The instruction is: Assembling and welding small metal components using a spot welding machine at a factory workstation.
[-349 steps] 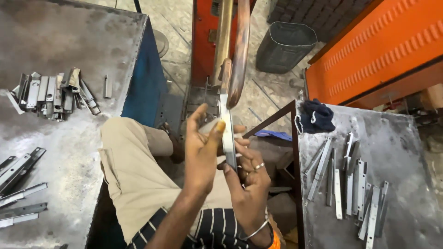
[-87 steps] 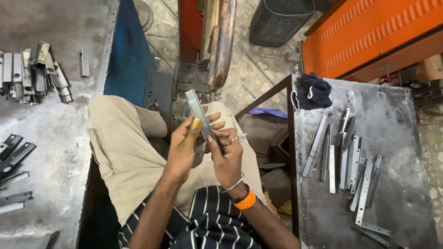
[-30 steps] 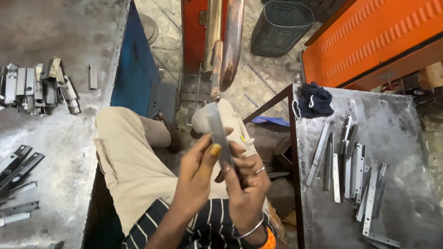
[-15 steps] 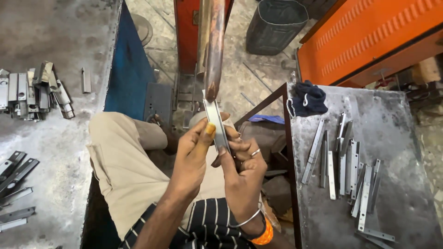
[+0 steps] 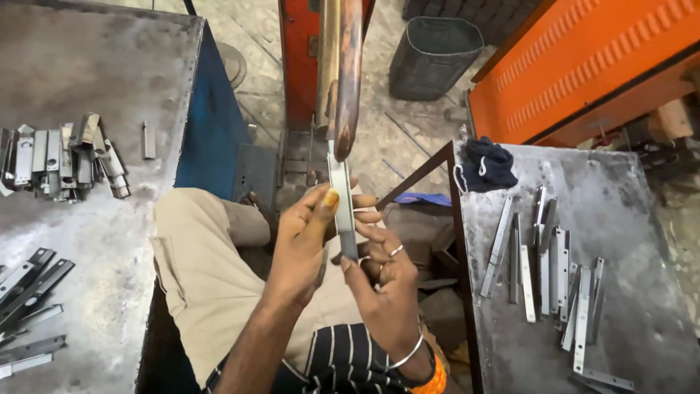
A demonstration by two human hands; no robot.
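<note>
A narrow flat metal strip (image 5: 340,201) stands nearly upright in front of me, gripped by both hands. My left hand (image 5: 306,241) pinches its left edge with thumb and fingers. My right hand (image 5: 379,281), wearing rings and a bangle, holds its lower end from the right. The strip's top end meets the brown belt of a vertical sanding machine (image 5: 347,73) on a red frame. My knee in beige trousers (image 5: 211,248) lies below the hands.
A grey table (image 5: 642,306) on the right carries several loose metal strips (image 5: 550,270) and a dark cloth (image 5: 487,164). The left table (image 5: 87,87) holds a pile of metal brackets (image 5: 62,157) and more strips (image 5: 25,292). A dark bin (image 5: 434,58) and an orange panel (image 5: 583,66) stand behind.
The strip, held tilted in front of me a second ago, has been raised upright with its top end against the belt. Both hands keep their grip.
</note>
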